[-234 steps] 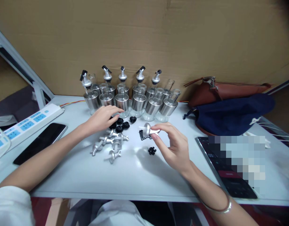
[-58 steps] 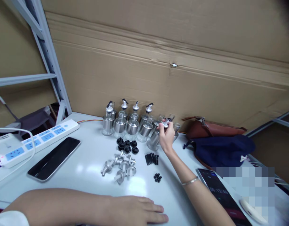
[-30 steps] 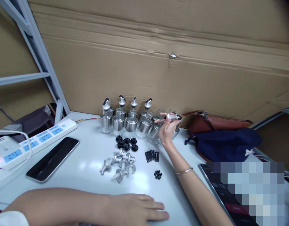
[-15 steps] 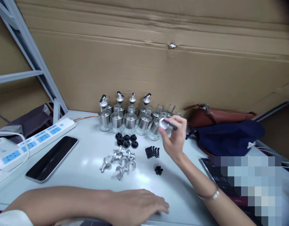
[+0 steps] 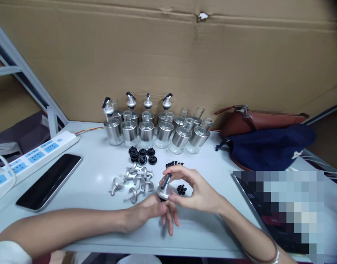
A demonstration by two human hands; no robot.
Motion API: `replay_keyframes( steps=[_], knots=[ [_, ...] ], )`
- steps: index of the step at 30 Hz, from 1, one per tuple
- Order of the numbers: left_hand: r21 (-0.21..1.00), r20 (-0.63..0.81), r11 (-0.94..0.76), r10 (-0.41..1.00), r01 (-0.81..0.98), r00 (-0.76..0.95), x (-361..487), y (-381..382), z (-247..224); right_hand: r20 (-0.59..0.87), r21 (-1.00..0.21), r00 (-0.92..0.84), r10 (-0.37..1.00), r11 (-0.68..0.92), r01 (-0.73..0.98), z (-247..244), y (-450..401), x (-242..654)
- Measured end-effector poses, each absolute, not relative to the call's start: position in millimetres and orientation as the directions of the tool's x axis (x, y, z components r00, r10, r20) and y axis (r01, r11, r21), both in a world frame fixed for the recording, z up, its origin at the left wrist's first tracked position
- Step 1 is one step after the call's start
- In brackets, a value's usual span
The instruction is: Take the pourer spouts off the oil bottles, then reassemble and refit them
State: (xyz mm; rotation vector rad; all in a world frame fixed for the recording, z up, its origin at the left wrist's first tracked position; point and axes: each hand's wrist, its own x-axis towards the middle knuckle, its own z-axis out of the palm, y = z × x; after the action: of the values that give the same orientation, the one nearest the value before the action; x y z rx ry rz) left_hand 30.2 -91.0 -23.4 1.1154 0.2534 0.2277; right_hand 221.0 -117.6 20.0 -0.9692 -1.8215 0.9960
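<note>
**Pale table (image 5: 87,190), pour spout (image 5: 164,192) above it**

The right hand (image 5: 203,190) is pinching the pour spout's silver collar; the left hand (image 5: 145,214) is reaching beneath, its grip impossible to tell. The step seems to be two-handed handling; moving on is probably calling for steady underside support. Glass bottles (image 5: 146,134) are standing behind.

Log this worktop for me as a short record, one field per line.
right hand: fingers gripping a silver pourer with black lever
left hand: just below the pourer; contact unclear
bottles: glass with metal bands, grouped at the back; four fitted with pourers
black stoppers: clustered in front of the bottles
loose silver spouts: piled nearer the person
small black parts: beside the right hand
left side: phone, power strip
right side: brown pouch, navy cloth bag
backdrop: cardboard
</note>
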Motion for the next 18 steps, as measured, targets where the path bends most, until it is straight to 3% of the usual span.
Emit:
replay_keyframes(
  steps=[4, 9, 15, 18],
  knots=[
    [0.904, -0.191, 0.428, 0.396, 0.003, 0.898, 33.8, -94.0, -22.0, 0.374, -0.769, -0.362, 0.854, 0.504, 0.394, 18.6, -118.1, 219.9],
    [0.901, -0.220, 0.430, 0.347, 0.053, 0.912, 35.1, -92.1, -18.6, 0.570, -0.444, -0.476, 0.669, 0.739, 0.507, 15.8, -115.7, 216.8],
    [0.912, -0.233, 0.404, 0.372, 0.070, 0.899, 32.6, -92.5, -15.1, 0.646, -0.180, -0.400, 0.650, 0.639, 0.748, 16.2, -118.4, 216.3],
    [0.897, -0.216, 0.441, 0.358, 0.039, 0.908, 32.9, -90.8, -18.7, 0.664, -0.144, -0.399, 0.632, 0.632, 0.761, 15.8, -120.0, 215.7]
  ],
)
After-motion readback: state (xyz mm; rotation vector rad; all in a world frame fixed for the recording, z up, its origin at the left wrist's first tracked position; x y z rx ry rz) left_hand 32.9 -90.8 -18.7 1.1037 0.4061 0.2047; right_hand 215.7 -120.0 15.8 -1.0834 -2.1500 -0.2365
